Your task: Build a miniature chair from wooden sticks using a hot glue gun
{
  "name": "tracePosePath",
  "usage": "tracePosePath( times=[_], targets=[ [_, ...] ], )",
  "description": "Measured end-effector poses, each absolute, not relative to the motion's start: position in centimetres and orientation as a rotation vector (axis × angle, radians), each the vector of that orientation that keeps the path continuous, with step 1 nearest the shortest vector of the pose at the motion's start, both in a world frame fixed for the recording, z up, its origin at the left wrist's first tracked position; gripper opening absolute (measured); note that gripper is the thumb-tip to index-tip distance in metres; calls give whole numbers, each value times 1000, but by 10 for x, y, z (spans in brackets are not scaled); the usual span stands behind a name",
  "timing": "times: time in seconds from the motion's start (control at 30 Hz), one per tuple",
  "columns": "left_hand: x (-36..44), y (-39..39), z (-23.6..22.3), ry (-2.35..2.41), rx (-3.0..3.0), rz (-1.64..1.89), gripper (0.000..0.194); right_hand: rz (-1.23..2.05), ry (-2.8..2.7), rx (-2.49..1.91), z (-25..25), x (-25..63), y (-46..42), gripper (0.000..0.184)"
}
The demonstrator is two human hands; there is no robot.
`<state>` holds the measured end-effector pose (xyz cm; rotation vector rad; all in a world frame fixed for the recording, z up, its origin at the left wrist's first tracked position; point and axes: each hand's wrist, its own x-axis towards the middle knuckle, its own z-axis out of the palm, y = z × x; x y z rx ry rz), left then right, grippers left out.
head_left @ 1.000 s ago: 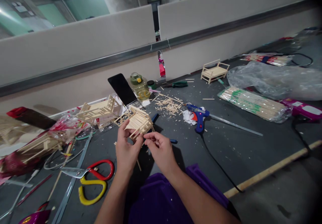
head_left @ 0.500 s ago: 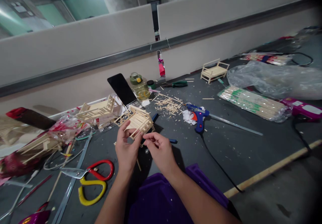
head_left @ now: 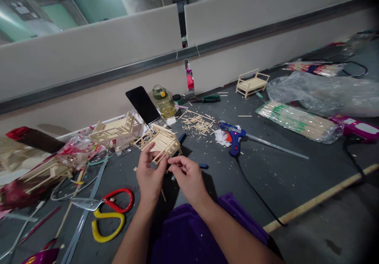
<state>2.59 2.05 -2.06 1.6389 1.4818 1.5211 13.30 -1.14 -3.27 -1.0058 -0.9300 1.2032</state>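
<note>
My left hand [head_left: 150, 173] grips a small model bench [head_left: 162, 142] built from thin wooden sticks, its thumb and fingers on the near edge. The bench is tilted, with its slatted seat facing up. Close against that near corner, my right hand [head_left: 187, 174] has its thumb and fingertips pinched together; whatever they hold is hidden or too small to name. Just beyond the bench lies a heap of short cut sticks [head_left: 201, 125]. A blue glue gun [head_left: 235, 139] rests to the right, with a clear glue stick [head_left: 278, 146] projecting from its back.
Scissors with red and yellow handles [head_left: 109, 212] lie at left. Behind stand a dark phone [head_left: 142, 105] and a bottle [head_left: 164, 102]. Another stick bench [head_left: 252, 84] stands at back right, near bagged sticks [head_left: 299, 122]. A second stick model [head_left: 114, 129] sits back left.
Both hands stay almost in place at the bench's near corner. The right fingertips have shifted very slightly, and the view has drifted a little.
</note>
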Motion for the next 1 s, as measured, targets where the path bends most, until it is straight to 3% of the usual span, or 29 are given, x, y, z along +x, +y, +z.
tracePosePath(
  times=[1.0],
  targets=[
    [27,18,-18,1484,1637,1530,52,1215,-932,-1003,-30,133,-13,16]
  ],
)
